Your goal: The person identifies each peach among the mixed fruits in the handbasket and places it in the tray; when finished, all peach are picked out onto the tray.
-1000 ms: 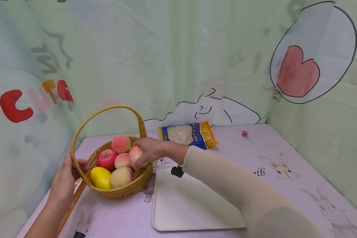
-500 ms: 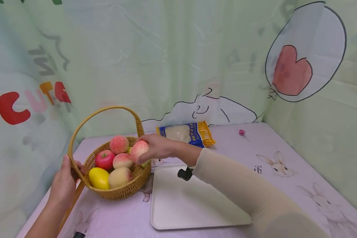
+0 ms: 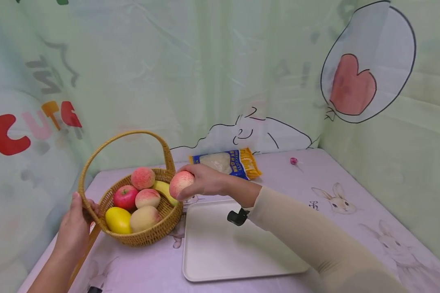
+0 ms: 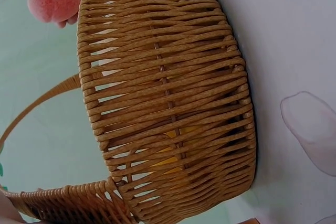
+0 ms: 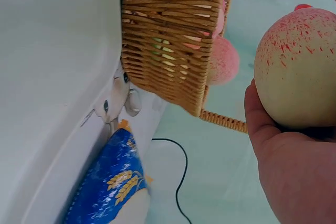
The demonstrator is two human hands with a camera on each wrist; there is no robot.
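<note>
Left hand (image 3: 73, 228): fingers curled round the handle foot at the 9 o'clock side of the wicker basket (image 3: 152, 236). Steadies it, I'd judge. Banana (image 3: 165, 190) lies inside the rim at 2 o'clock.

Peach (image 3: 180, 185): up over the basket's 2 o'clock rim, apart from the wicker in the right wrist view. Probably light, firm, dry-skinned, fairly tough; round, so it would roll if let go. Best hold: across the widest girth. Right hand (image 3: 207, 182) has roughly that, thumb and fingers bent round it, opened to its width.

Edges: handle upright at the peach's 11 o'clock, orecchiette bag (image 3: 230, 162) at 2. More room at 4, over the low-rimmed tray (image 3: 212, 256); right sleeve (image 3: 308, 232) hides part.
</note>
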